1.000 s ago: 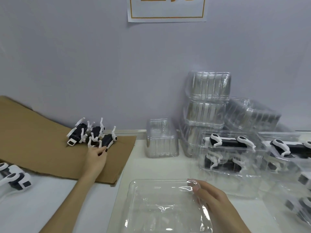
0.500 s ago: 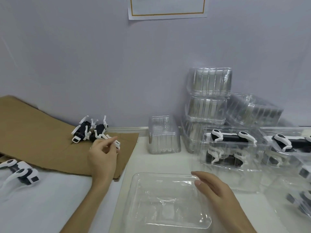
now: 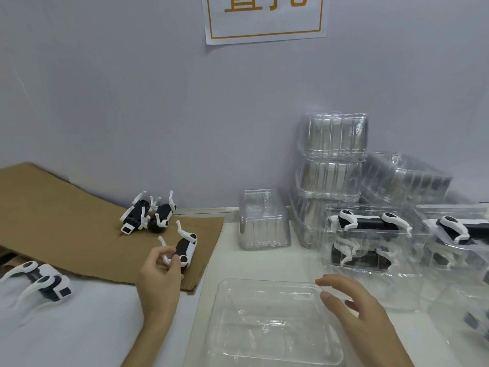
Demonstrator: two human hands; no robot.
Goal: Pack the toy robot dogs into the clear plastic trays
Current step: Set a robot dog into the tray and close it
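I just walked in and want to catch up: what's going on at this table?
A person is packing toy dogs. The left hand pinches one dog by a leg over the cardboard, where two others lie legs up. The right hand is open at the far rim of an empty tray. Trays with dogs inside sit to the right.

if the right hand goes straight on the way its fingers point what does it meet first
Probably the small stack of clear trays: the right hand points left and away, over the empty tray's far rim. Depth is unclear, so it may pass beside it.
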